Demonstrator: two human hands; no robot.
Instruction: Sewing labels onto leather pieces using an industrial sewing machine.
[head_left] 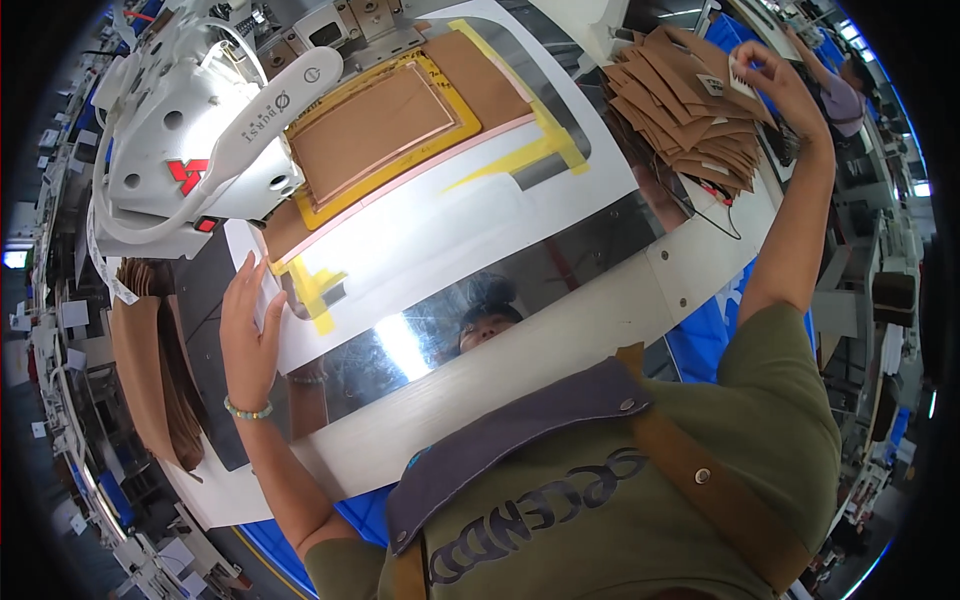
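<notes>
The left hand (248, 325) lies flat on the table (560, 330), fingers extended and spread, grip holding nothing; fingertips rest at the edge of a white sheet (430, 240) just beside a strip of yellow tape (315, 290). A beaded bracelet (247, 410) circles the wrist, and the forearm runs up from the lower edge. The right arm is stretched far forward and upward, elbow nearly straight. The right hand (775, 85) pinches a small white tag (740, 75) between thumb and fingertips, above a fanned stack of brown cardboard pieces (680, 115) on the table's far right. A brown panel in a yellow frame (375, 125) sits under the white sewing machine head (190, 130), well apart from both hands.
</notes>
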